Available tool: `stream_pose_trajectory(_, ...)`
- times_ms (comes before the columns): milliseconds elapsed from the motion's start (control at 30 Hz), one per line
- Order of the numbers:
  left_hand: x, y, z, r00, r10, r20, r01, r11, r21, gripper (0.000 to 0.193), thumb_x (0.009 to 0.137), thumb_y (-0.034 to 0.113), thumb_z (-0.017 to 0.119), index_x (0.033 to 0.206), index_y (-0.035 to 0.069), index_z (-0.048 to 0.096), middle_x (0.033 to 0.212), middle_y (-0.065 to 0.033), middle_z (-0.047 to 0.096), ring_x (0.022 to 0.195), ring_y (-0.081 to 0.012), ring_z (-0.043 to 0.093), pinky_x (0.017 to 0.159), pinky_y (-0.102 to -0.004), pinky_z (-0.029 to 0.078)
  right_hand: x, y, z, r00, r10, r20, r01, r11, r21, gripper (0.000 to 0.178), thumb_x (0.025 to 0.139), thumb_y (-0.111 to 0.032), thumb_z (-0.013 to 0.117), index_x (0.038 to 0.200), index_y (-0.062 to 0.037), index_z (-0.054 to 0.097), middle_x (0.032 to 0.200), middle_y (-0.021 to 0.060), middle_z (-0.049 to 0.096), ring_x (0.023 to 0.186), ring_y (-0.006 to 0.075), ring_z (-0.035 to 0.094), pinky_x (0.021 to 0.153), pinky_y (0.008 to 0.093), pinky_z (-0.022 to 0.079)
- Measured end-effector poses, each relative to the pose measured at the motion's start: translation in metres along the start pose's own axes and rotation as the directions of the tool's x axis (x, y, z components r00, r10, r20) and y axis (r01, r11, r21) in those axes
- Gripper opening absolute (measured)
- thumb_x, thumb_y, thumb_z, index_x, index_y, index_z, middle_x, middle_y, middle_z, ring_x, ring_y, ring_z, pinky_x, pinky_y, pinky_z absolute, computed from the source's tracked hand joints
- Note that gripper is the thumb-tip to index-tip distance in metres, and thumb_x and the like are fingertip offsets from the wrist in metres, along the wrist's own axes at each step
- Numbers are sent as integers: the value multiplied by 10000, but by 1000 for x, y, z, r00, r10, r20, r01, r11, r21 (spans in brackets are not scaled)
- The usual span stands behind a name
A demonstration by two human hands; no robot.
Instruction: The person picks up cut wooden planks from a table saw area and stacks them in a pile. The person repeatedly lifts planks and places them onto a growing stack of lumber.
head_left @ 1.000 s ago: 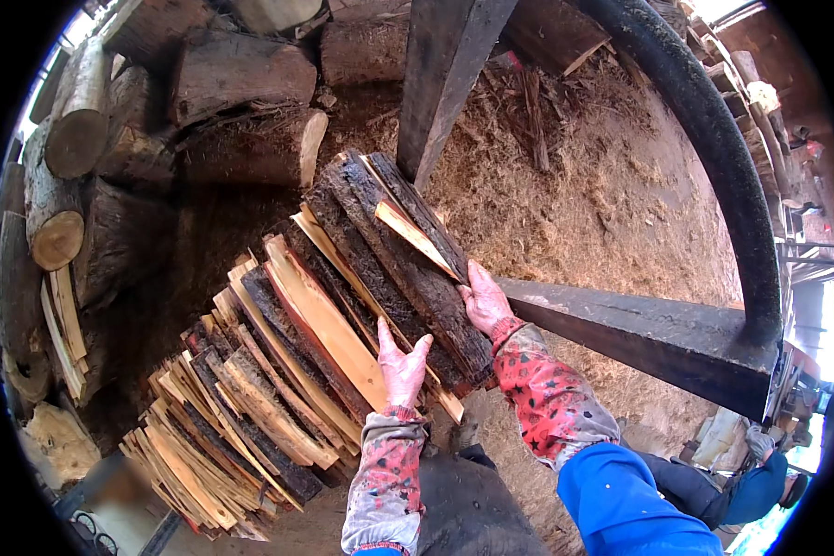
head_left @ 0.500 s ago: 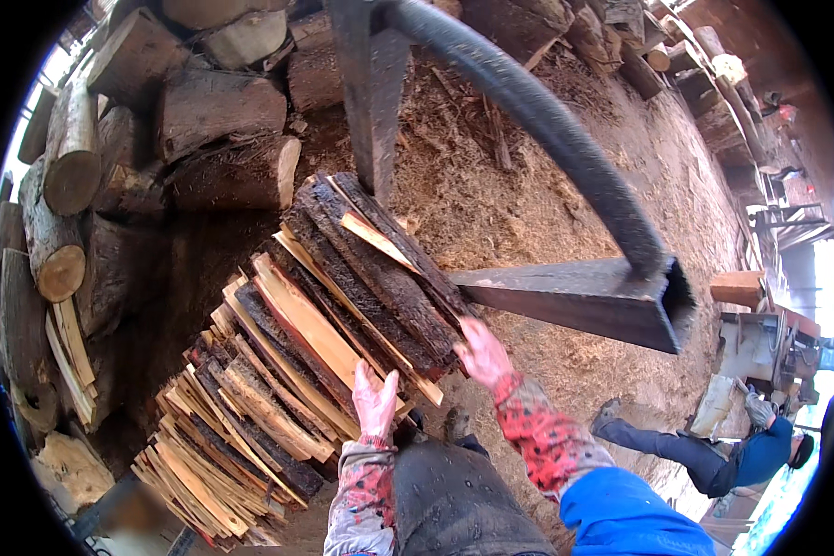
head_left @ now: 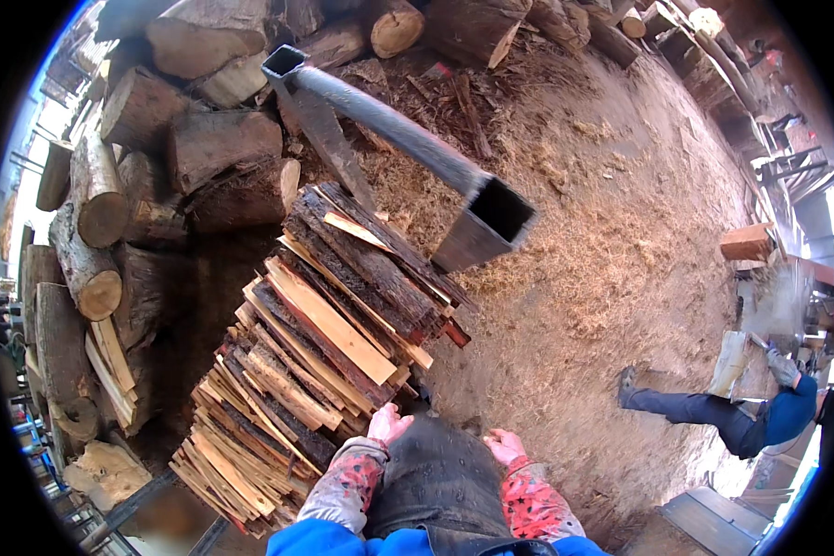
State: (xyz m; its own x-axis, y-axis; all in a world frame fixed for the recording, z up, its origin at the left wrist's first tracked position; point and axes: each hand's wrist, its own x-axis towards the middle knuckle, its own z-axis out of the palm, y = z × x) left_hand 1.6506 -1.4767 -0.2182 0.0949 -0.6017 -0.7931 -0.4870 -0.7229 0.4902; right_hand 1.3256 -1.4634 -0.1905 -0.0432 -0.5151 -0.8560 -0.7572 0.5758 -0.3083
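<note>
A long stack of split wood slats (head_left: 292, 371), some with dark bark and some pale, lies slantwise in a metal cradle left of me. My left hand (head_left: 389, 424) is close to the near ends of the slats. Its fingers are loosely bent and I see nothing in them. My right hand (head_left: 504, 447) hangs apart from the stack beside my dark apron (head_left: 426, 473), empty, its fingers slightly bent and not closed. Past the stack's far end rise two square steel posts, joined by a curved metal bar (head_left: 394, 128).
Thick logs (head_left: 222, 148) are piled at the left and back. Sawdust covers the ground (head_left: 612, 250). At the right a gloved person (head_left: 751, 417) holds a wood slab (head_left: 730, 363) beside a machine. A reddish block (head_left: 747, 242) lies farther back.
Both hands have drawn back from the stack toward my body; the right one has left the top slats. The view has shifted, and the curved bar and posts now appear smaller.
</note>
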Motion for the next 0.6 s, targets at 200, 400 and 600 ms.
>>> stream_pose_trajectory(200, -25, 29, 13, 989, 144, 41, -150, 956, 252, 585, 719, 413, 718, 1047, -59, 612, 878, -203, 687, 886, -337, 667, 781, -394, 526, -38, 4, 25, 992, -105, -65, 120, 941, 316, 477, 875, -308, 642, 1261, -35, 581, 1070, 126, 687, 987, 201, 643, 880, 308, 487)
stream_pose_trajectory(400, -65, 61, 71, 935, 316, 159, -353, 859, 371, 605, 718, 422, 747, 1069, -54, 617, 896, -193, 698, 879, -298, 682, 783, -376, 536, -86, 88, 29, 967, -17, -255, 126, 900, 417, 474, 874, -349, 633, 1232, -41, 601, 1030, 118, 701, 959, 228, 662, 859, 337, 501)
stream_pose_trajectory(600, -100, 71, 166, 853, 261, 452, -394, 889, 231, 495, 784, 261, 750, 1075, -103, 583, 845, -140, 686, 741, -179, 669, 644, -306, 545, -160, 228, 79, 849, 300, -434, 26, 797, 603, 428, 830, -402, 630, 1128, -98, 672, 1001, 108, 709, 966, 275, 666, 852, 383, 518)
